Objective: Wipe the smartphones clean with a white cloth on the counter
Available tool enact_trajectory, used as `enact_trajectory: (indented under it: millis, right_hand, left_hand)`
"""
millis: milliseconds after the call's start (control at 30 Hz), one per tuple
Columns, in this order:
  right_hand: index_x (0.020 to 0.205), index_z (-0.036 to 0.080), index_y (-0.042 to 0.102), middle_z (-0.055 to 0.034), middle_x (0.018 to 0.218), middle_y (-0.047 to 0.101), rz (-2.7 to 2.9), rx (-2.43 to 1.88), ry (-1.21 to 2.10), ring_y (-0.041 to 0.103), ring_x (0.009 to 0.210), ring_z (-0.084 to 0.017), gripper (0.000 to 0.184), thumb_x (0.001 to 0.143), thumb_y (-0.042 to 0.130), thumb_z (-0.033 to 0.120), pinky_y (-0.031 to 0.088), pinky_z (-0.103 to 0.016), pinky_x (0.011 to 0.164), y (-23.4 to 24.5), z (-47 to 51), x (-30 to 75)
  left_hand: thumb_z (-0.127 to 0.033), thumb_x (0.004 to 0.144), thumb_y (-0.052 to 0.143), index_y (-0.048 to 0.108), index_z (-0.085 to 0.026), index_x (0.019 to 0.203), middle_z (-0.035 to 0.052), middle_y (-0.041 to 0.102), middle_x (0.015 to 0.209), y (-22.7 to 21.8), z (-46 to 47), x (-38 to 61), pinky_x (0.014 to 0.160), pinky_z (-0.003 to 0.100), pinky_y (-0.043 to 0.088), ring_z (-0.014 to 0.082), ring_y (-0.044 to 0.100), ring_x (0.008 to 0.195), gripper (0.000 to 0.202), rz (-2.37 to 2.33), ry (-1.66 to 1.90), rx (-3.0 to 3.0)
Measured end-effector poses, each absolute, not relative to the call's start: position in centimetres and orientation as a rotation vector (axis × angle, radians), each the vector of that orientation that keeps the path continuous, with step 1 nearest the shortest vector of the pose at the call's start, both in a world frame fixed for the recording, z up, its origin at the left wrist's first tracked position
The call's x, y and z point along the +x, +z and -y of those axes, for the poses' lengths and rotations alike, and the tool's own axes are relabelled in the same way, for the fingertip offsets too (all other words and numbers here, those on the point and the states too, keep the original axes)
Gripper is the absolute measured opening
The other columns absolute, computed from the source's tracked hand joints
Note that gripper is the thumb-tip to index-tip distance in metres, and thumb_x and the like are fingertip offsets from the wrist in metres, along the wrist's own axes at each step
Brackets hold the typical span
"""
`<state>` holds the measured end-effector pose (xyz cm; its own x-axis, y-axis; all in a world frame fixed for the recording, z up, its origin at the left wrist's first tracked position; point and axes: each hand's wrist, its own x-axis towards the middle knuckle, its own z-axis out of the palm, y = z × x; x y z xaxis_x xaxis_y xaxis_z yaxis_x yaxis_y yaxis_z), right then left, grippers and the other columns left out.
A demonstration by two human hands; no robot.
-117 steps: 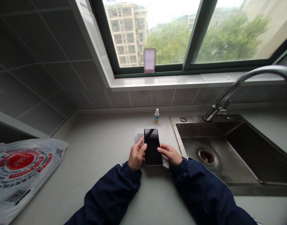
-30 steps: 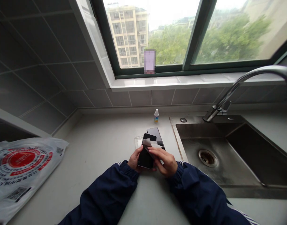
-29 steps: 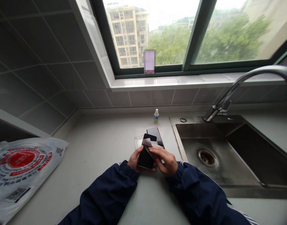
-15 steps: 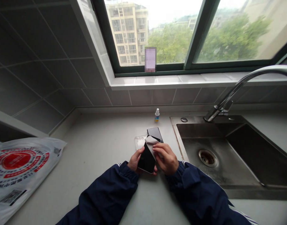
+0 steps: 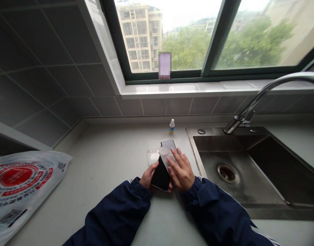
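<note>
My left hand [image 5: 148, 175] is wrapped round a smartphone [image 5: 160, 176] with a dark screen, its thumb along the left edge and fingertips showing at the right edge. Over the phone's upper part lies a thin pale grey cloth [image 5: 165, 153]. My right hand [image 5: 182, 171] rests on this cloth with its fingers stretched out and apart. Just beyond, a second phone [image 5: 168, 144] lies on the counter, partly covered by the cloth and my fingers. To its left is a clear phone case [image 5: 153, 156], partly hidden behind the held phone.
A small white-capped bottle [image 5: 171, 127] stands behind the phones. On the right is a steel sink [image 5: 243, 205] with a curved faucet [image 5: 259, 95]. A printed plastic bag [image 5: 23, 184] lies at the left on the pale counter [image 5: 108, 150], beneath a window.
My right hand's fingers have gone from pinching the bunched cloth to lying spread on it. The cloth is now flatter over the phone's top. My left hand keeps its hold.
</note>
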<state>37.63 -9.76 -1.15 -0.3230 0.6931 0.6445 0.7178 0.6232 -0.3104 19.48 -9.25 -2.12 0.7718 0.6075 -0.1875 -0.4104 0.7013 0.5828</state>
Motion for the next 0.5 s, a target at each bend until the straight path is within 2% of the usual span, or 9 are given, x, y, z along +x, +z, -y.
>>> enact_trajectory:
  millis: [67,167,233,300,400,500]
  right_hand:
    - [0.129,0.016,0.057,-0.0134,0.145,0.049,2.087,-0.976,-0.014,0.034,0.142,-0.031,0.039,0.092,0.048,0.016,0.039,-0.053,0.109,-0.9,9.8,37.7]
    - [0.131,0.015,0.056,-0.0116,0.138,0.057,2.184,-0.847,0.046,0.043,0.137,-0.026,0.039,0.093,0.049,0.016,0.041,-0.049,0.109,-0.9,10.0,37.6]
    - [0.135,0.013,0.052,-0.0130,0.141,0.053,2.252,-0.862,0.062,0.042,0.138,-0.027,0.041,0.095,0.047,0.019,0.038,-0.051,0.111,-1.2,10.0,37.6]
    - [0.140,0.012,0.046,-0.0145,0.146,0.047,2.290,-0.912,0.053,0.038,0.140,-0.028,0.045,0.096,0.044,0.023,0.033,-0.055,0.113,-1.4,9.9,37.6]
    - [0.148,0.011,0.034,-0.0156,0.151,0.039,2.313,-0.981,0.040,0.031,0.144,-0.030,0.053,0.098,0.040,0.027,0.030,-0.059,0.112,-1.7,9.7,37.9]
    - [0.154,0.012,0.019,-0.0158,0.153,0.034,2.308,-1.040,0.040,0.026,0.145,-0.031,0.062,0.099,0.039,0.031,0.031,-0.060,0.111,-1.6,9.4,38.2]
  left_hand:
    - [-0.061,0.094,0.025,0.064,-0.005,0.117,0.0165,0.073,0.084,-2.3,9.2,19.7,0.078,0.043,0.051,0.0282,0.070,0.074,0.072,-0.367,0.621,0.523]
    - [-0.052,0.096,0.031,0.058,-0.010,0.127,0.0129,0.073,0.093,-2.3,9.2,20.0,0.085,0.037,0.050,0.0231,0.070,0.081,0.058,-0.390,0.770,0.436]
    - [-0.046,0.097,0.034,0.056,-0.012,0.129,0.0117,0.073,0.097,-2.1,9.2,20.1,0.086,0.033,0.050,0.0206,0.070,0.085,0.052,-0.426,0.838,0.392]
    - [-0.050,0.096,0.034,0.056,-0.013,0.129,0.0108,0.073,0.092,-1.8,9.2,20.0,0.078,0.034,0.053,0.0208,0.071,0.078,0.054,-0.443,0.801,0.402]
    - [-0.062,0.092,0.031,0.064,-0.011,0.116,0.0114,0.072,0.076,-1.4,9.3,19.9,0.066,0.036,0.054,0.0230,0.070,0.064,0.066,-0.438,0.612,0.511]
    - [-0.067,0.091,0.026,0.071,-0.009,0.097,0.0143,0.071,0.070,-1.3,9.5,19.6,0.068,0.036,0.053,0.0240,0.069,0.064,0.074,-0.449,0.505,0.619]
